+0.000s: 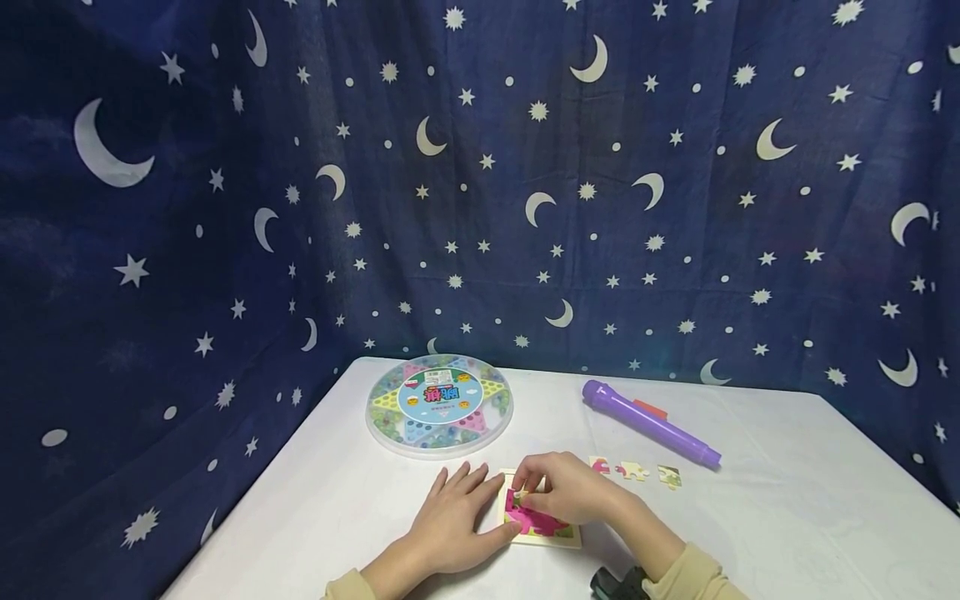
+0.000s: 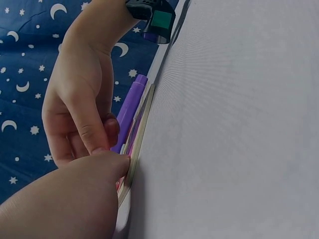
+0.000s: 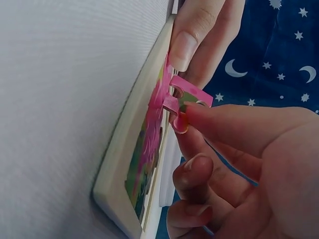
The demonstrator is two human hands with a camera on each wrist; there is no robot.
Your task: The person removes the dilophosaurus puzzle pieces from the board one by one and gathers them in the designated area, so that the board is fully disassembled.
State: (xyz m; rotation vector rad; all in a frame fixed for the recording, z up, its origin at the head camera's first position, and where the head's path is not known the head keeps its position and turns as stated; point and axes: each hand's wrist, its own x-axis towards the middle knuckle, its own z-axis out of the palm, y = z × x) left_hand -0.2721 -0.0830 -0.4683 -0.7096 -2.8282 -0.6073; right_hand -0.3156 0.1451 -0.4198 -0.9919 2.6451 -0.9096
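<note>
A small puzzle tray (image 1: pixel 551 542) with a pale frame and a pink and green picture lies near the table's front. My left hand (image 1: pixel 456 523) is spread flat on its left side, the thumb reaching over the lower left of the picture. Between thumb and fingertips, my right hand (image 1: pixel 566 487) pinches a pink and green puzzle piece (image 3: pixel 192 92), tilted up over the tray's picture. In the left wrist view the tray (image 2: pixel 142 119) shows edge-on, with my right hand (image 2: pixel 82 109) beyond it; the piece is mostly hidden there.
Three loose puzzle pieces (image 1: pixel 633 471) lie to the right of the tray. Behind them is a purple toy microphone (image 1: pixel 652 423) with an orange part. A round Chinese checkers box (image 1: pixel 440 406) stands at the back left. A dark blue curtain with moons and stars (image 1: pixel 480 208) hangs behind the white table.
</note>
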